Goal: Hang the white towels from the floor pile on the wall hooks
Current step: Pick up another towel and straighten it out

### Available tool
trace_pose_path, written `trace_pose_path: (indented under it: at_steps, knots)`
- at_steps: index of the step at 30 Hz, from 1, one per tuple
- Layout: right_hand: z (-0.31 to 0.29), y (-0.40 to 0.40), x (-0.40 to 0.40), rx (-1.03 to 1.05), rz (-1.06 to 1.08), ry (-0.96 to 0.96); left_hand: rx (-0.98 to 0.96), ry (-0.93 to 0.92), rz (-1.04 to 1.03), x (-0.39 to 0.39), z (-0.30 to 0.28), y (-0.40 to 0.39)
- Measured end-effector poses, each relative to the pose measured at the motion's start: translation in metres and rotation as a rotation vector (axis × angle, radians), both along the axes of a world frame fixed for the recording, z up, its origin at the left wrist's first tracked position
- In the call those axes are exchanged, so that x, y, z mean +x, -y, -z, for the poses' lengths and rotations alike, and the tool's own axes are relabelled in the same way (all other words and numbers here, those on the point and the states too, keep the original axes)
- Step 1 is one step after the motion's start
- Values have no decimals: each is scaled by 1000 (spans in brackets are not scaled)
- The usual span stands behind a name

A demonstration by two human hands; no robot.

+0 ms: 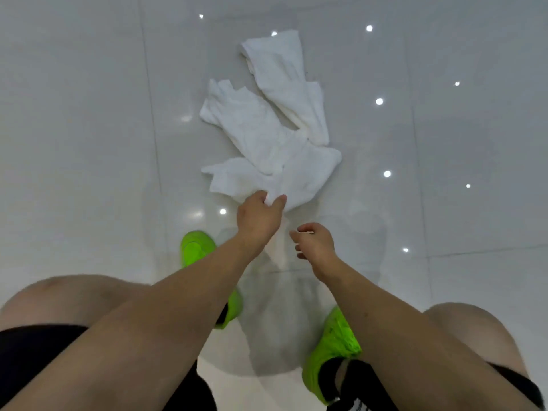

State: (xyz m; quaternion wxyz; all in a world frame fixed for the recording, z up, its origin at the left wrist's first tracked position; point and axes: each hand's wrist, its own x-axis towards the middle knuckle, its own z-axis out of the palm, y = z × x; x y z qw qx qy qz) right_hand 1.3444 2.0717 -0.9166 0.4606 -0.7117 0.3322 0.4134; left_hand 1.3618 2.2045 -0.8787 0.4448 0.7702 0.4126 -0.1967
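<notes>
Your left hand (258,216) pinches the near edge of the soft white towel pile (267,137); your right hand (315,246), just beside, hangs loose and holds nothing; lift one towel only.

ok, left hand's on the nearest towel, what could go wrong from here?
1. The left hand pinches only the near edge of the nearest towel; another towel overlaps it, so lifting may drag that one along.
2. The right hand holds nothing, so a one-handed lift could let the towel trail across the glossy tile floor.
3. The green shoes stand close; a hanging end could get stepped on.
</notes>
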Motion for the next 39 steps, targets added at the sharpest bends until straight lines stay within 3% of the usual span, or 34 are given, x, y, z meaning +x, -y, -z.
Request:
trace_pose_path:
  at_steps: [3, 7, 12, 16, 20, 25, 29, 39]
  knots:
    - [-106, 7, 2, 32, 61, 8, 115, 85, 119, 9, -114, 5]
    - [-263, 31, 19, 87, 108, 103, 91, 184, 268, 31, -278, 21]
    - [-453, 84, 57, 153, 141, 402, -48, 299, 482, 70, -482, 77]
    - [-584, 145, 88, 255, -2, 751, -131, 358, 722, 97, -605, 137]
    - [-684, 226, 104, 289, -95, 869, -104, 461, 916, 112, -701, 203]
    - [-776, 324, 100, 269, -149, 970, -49, 586, 1098, 118, -785, 282]
    - [-826, 394, 94, 45, -134, 1062, -41, 713, 1192, 125, -823, 352]
    - [-848, 583, 77, -418, -10, 988, 5, 970, 1245, 197, -850, 529]
